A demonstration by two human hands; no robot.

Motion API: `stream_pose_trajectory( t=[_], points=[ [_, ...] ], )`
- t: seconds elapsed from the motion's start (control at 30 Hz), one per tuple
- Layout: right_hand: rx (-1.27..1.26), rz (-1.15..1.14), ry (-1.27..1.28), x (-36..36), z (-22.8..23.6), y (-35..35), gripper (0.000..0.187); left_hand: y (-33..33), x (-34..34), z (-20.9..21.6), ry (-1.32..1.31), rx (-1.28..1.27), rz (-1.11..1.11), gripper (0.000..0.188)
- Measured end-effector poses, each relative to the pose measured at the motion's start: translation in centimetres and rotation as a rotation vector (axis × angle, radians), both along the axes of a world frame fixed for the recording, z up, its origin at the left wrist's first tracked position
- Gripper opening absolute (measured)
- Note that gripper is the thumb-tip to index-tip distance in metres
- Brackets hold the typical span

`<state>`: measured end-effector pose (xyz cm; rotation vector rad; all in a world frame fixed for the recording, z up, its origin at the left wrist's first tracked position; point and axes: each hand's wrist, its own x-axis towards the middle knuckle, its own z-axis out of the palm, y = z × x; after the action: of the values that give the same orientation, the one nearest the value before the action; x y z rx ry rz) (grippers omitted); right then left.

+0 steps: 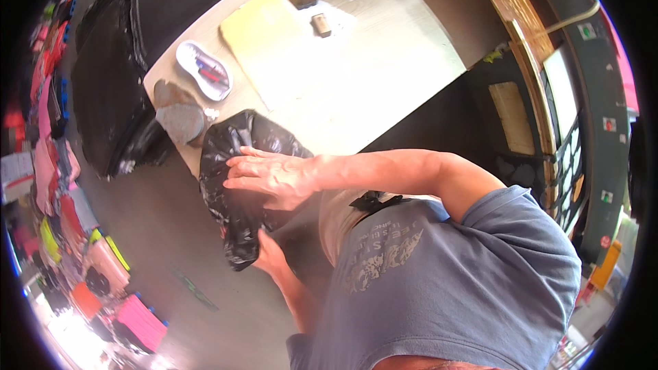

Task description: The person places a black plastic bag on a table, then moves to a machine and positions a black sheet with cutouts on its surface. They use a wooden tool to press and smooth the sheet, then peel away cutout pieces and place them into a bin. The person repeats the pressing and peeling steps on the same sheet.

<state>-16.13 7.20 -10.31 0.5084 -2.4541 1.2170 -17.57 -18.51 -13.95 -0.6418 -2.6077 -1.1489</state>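
A black plastic bag (240, 133), crumpled and shiny, lies partly over the near left edge of the pale table (397, 62) and hangs past it. Across its upper part my right hand (274, 179) rests flat, fingers stretched out against the plastic. Lower down, my left hand (269, 255) grips the bag's hanging end from below, thumb on the near side and fingertips just showing at the far side. What is inside the bag is hidden.
On the table are a white curved tray (186, 55) of pens, a yellow sheet (257, 27), a small brownish block (321, 25) and flat grey-brown pieces (179, 120). A large black covered shape (106, 89) stands to the left. Colourful piles (140, 322) line the far left.
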Motion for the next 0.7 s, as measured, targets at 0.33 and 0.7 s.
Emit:
stream_pose_trajectory(
  t=[0.33,0.7],
  points=[
    [-0.582,-0.561,-0.271,23.8,4.1,12.2,0.040,9.7,16.2,-1.3,-1.000,-0.048,-0.363,0.023],
    [-0.437,-1.374,0.085,55.4,7.5,18.2,0.019,40.1,35.0,17.2,-0.727,0.470,-1.506,0.032]
  ],
)
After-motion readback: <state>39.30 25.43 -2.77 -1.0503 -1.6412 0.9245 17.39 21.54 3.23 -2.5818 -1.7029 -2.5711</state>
